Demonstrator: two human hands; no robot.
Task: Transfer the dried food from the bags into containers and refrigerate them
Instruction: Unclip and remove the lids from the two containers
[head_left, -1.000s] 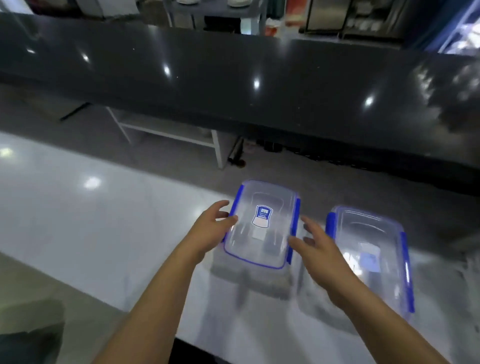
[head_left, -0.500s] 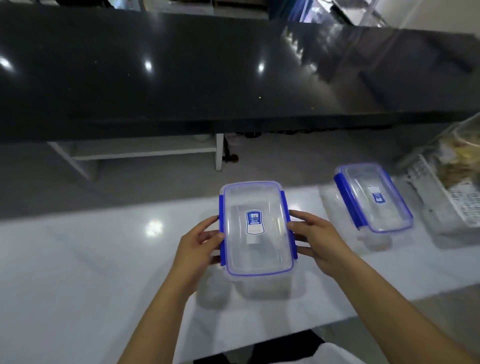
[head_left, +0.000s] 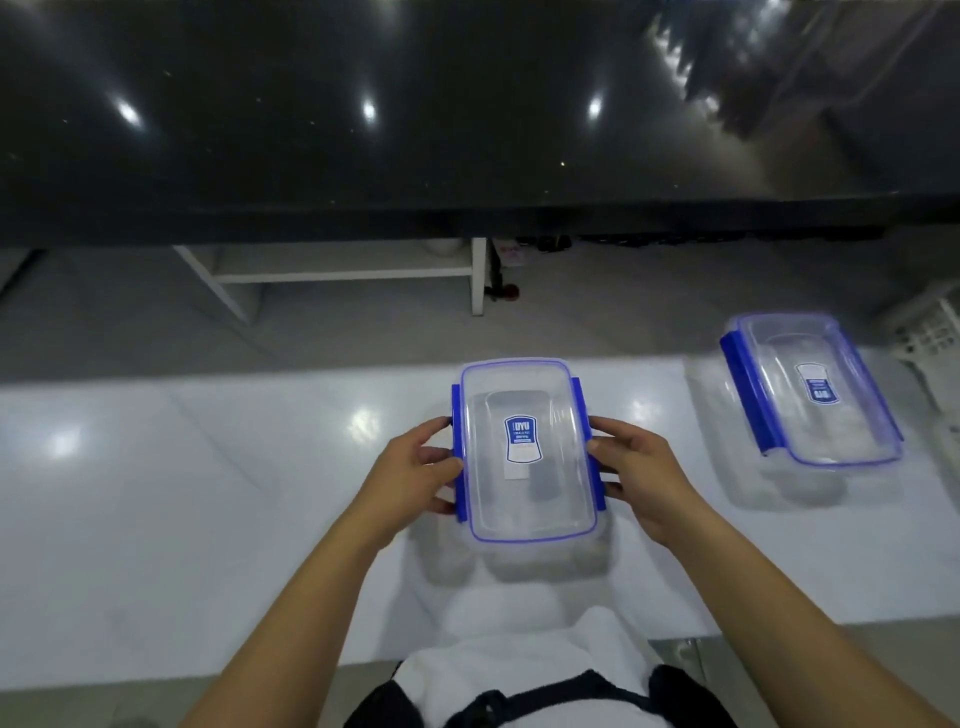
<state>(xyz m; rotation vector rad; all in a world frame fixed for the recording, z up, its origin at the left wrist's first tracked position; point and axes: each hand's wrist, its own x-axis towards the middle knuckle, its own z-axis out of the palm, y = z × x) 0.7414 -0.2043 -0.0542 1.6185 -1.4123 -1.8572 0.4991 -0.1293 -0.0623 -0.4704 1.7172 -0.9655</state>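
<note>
A clear plastic container (head_left: 527, 493) with a blue-rimmed lid, blue side latches and a blue label sits on the white counter (head_left: 182, 519) in front of me. My left hand (head_left: 410, 480) grips its left latch side, fingers curled on the blue clip. My right hand (head_left: 641, 475) grips the right latch side the same way. A second container (head_left: 810, 395) of the same kind, lid on, stands apart at the right. Both look empty inside.
A white slatted basket (head_left: 930, 338) shows at the far right edge, mostly cut off. Beyond the counter's far edge is a gap down to the floor with a white bench frame (head_left: 363, 273), then a raised black glossy countertop (head_left: 415, 114).
The view swung left-to-centre and tilted down. The held container now sits squarely before me, the second one farther right. Both hands went from reaching to gripping the latch sides.
</note>
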